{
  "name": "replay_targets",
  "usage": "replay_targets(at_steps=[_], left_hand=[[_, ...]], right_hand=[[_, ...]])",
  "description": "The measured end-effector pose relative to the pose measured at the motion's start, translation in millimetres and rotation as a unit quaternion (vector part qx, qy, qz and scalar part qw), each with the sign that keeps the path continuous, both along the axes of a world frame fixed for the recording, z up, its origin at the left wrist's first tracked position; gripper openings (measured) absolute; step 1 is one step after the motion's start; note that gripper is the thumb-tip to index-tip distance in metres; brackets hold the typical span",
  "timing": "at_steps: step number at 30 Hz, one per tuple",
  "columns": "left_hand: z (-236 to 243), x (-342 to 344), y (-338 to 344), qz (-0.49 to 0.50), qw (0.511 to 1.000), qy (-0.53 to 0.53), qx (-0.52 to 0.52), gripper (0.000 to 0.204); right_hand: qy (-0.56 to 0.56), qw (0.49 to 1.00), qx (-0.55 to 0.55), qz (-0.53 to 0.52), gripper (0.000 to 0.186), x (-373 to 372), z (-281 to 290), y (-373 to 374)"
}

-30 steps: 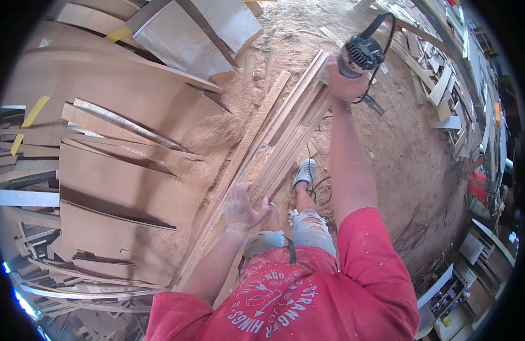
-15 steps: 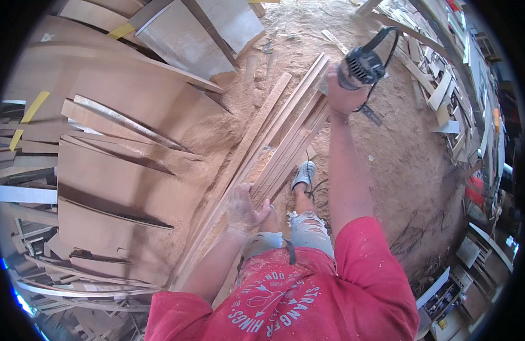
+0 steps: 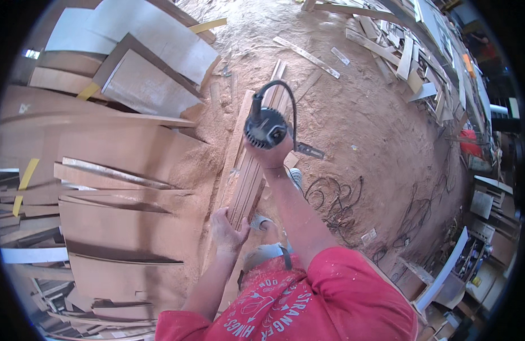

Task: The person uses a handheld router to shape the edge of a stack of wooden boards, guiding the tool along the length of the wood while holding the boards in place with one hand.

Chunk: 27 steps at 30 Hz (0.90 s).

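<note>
A black corded trim router (image 3: 266, 129) is gripped from above in my right hand (image 3: 273, 154), its cord looping off the top. It is over the long grooved wooden strips (image 3: 246, 190), which lie side by side and point away from me. The router's lower end is hidden, so whether it touches the wood cannot be told. A flat slotted metal piece (image 3: 310, 150) sticks out to the right of the router. My left hand (image 3: 229, 232) clasps the near part of the strips, its thumb on the right side and fingers on the left.
Large brown boards (image 3: 114, 227) lean and lie along the left. Sawdust covers the floor (image 3: 381, 182). Black cable (image 3: 336, 199) lies coiled right of my feet. Offcuts (image 3: 407, 57) are heaped at the far right. A loose wooden strip (image 3: 308, 57) lies ahead.
My right hand has brought the router nearer and to the left along the strips. My left hand has closed about the strips' near part. The view has turned slightly.
</note>
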State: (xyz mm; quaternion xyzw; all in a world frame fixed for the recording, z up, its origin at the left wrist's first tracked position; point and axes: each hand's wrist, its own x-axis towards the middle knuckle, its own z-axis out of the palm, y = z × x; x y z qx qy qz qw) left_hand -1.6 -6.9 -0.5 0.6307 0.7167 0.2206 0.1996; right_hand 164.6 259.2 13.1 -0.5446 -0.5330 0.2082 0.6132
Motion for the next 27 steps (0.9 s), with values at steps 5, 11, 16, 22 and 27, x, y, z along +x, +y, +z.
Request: replay_targets(at_steps=[5,11,16,22,27], left_hand=[[3.4,1.0,4.0,-0.003,1.000,0.010,-0.015,0.068],[7.0,2.6,2.8,-0.005,1.000,0.028,0.004,0.067],[6.0,5.4,3.8,-0.003,0.999,0.027,0.017,0.065],[3.4,-0.3,-3.4,0.001,0.998,0.054,0.013,0.071],[12.0,1.7,3.3,-0.006,0.999,0.032,-0.003,0.085]], right_hand=[[-0.007,0.999,0.022,-0.039,0.065,6.6,-14.9,14.4],[0.018,0.999,-0.002,-0.032,0.077,29.7,-16.0,78.7],[-0.012,0.997,0.067,-0.045,0.060,55.7,-20.9,153.2],[-0.007,0.997,0.021,-0.072,0.065,70.4,-12.0,202.6],[-0.031,0.994,0.039,-0.102,0.056,101.6,0.0,230.8]])
